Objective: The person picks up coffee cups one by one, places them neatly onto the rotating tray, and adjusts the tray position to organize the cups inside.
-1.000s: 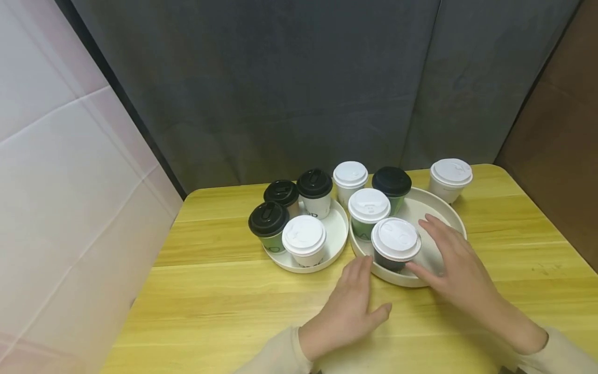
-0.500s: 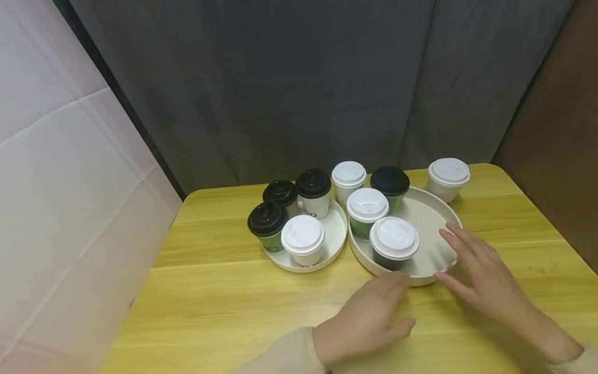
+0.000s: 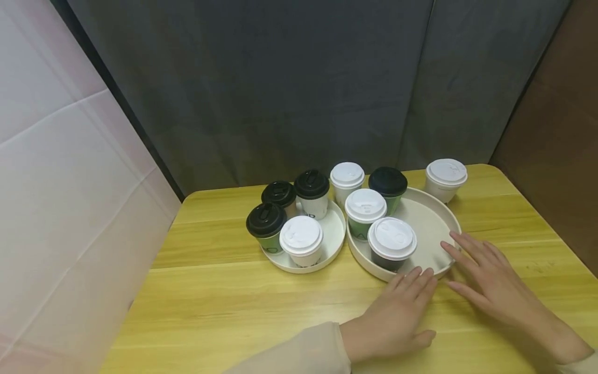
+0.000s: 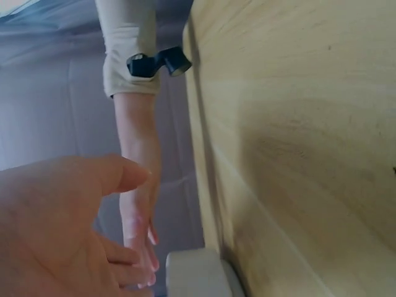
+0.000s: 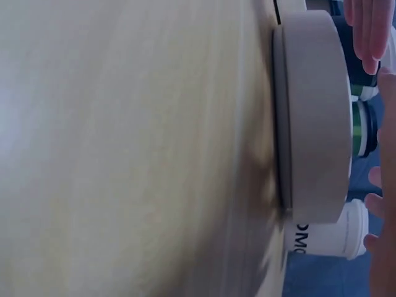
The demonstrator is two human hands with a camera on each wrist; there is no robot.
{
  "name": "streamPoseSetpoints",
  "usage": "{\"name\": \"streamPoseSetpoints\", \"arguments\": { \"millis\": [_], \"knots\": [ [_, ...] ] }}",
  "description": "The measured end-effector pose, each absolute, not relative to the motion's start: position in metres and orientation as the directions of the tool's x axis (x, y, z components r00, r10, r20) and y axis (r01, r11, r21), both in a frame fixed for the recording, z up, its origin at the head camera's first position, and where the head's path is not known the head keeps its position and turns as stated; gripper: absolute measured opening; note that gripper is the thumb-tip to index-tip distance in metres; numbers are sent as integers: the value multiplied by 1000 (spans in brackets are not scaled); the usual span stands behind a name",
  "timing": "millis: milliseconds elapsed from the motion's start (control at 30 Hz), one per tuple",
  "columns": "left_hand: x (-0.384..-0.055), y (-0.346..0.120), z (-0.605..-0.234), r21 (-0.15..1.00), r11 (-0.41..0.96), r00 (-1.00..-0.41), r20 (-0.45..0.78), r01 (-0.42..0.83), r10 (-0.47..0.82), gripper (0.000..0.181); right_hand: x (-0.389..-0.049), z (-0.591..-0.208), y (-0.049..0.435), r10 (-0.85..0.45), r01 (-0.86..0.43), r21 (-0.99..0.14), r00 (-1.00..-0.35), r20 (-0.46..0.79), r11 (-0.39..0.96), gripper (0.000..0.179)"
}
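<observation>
Both hands are at a large round cream tray (image 3: 430,223) on the right. My left hand (image 3: 394,317) lies with fingers straight at the tray's near rim, thumb apart. At its right rim my right hand (image 3: 495,285) spreads its fingers, fingertips at the edge. Neither hand grips anything. On the tray stand a white-lidded dark cup (image 3: 392,240), a white-lidded green cup (image 3: 366,212) and a black-lidded green cup (image 3: 389,186). The right wrist view shows the tray's side wall (image 5: 315,117) close beside the right hand (image 5: 387,167).
A smaller round tray (image 3: 334,234) on the left holds several lidded cups, among them a white-lidded one (image 3: 301,241). A white cup (image 3: 347,182) stands behind the trays; another white cup (image 3: 446,181) stands at the back right. A dark curtain (image 3: 280,93) hangs behind the table.
My left hand has slid rightward along the tray's near rim, away from the dark cup. My right hand has drawn back to the right, from over the tray to its rim.
</observation>
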State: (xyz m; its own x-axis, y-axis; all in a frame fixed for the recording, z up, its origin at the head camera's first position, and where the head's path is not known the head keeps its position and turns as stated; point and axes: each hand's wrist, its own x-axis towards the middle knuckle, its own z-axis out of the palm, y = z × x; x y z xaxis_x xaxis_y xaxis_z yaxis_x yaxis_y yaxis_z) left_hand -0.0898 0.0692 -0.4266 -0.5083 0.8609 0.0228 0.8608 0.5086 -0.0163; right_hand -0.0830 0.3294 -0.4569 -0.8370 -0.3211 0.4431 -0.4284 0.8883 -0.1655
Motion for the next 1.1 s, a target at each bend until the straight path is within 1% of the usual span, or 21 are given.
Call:
{"name": "streamPoseSetpoints", "arguments": {
  "millis": [233, 367, 567, 767, 1000, 1100],
  "knots": [
    [-85, 84, -437, -126, 566, -571, -1, 814, 821, 97, -82, -464, 336, -322, -426, -169, -843, 431, 889, 75],
    [-83, 90, -440, -180, 590, -601, -10, 787, 799, 100, -82, -467, 338, -327, -429, -159, -839, 434, 889, 76],
    [-81, 92, -439, -254, 582, -603, -7, 773, 798, 100, -82, -468, 340, -330, -428, -145, -837, 437, 892, 77],
    [-79, 89, -438, -283, 580, -612, -34, 764, 790, 101, -80, -468, 337, -332, -424, -135, -838, 433, 895, 79],
    [-78, 80, -440, -299, 582, -613, -10, 756, 790, 101, -79, -468, 333, -333, -420, -126, -839, 430, 899, 81],
    [-78, 77, -440, -318, 584, -622, -20, 746, 783, 100, -79, -467, 332, -335, -421, -123, -839, 430, 899, 81]
  ]
}}
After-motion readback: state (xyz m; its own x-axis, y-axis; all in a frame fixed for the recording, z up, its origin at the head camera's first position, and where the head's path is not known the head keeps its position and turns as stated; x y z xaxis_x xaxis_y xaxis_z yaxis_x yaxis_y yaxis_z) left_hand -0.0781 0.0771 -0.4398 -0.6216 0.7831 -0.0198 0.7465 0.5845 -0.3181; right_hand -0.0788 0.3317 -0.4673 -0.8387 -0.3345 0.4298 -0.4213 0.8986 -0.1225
